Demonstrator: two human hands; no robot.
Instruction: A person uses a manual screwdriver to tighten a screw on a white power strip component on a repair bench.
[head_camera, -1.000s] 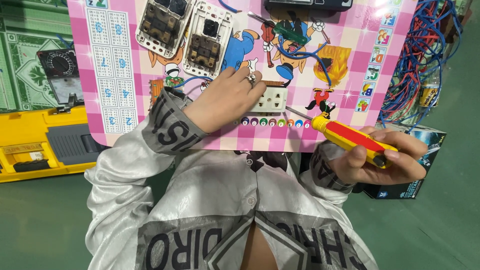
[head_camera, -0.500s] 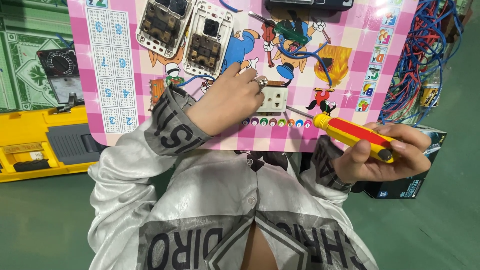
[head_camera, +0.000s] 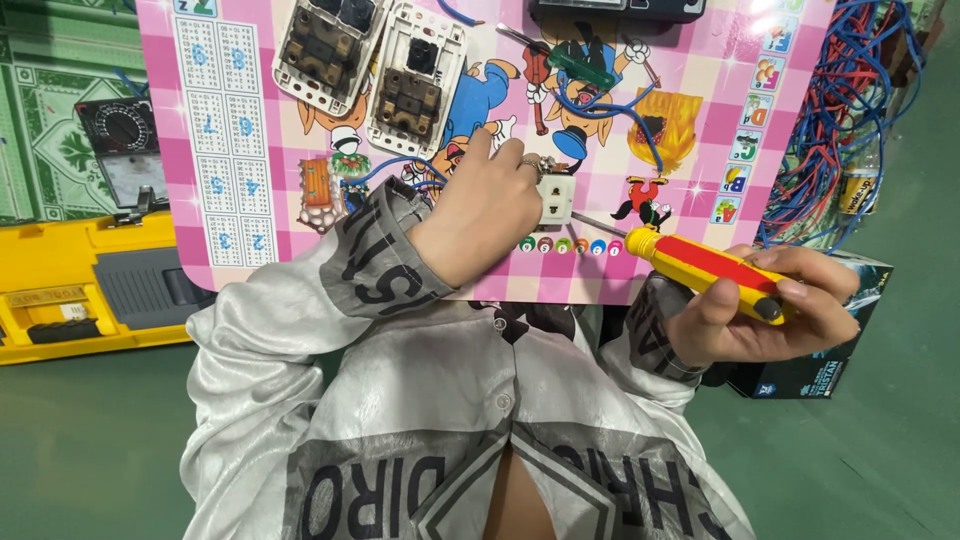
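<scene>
Two hands work over a pink cartoon board (head_camera: 700, 120) in the head view. The left hand (head_camera: 490, 220) curls down over a small white socket (head_camera: 556, 200) near the board's near edge, fingers pinning it in place. The right hand (head_camera: 765, 305) is closed around a red and yellow screwdriver (head_camera: 700, 268), its thin shaft reaching left, with the tip just beside the socket. The step looks like lining the tip up with a socket screw; next it likely needs the tip seated squarely while the left hand braces. Two opened switch plates (head_camera: 370, 60) lie far left on the board, a yellow toolbox (head_camera: 60, 290) left, tangled wires (head_camera: 840, 120) far right. Compared with half a second earlier, the screwdriver's tip sits closer to the socket and the left fingers have shifted over it.
</scene>
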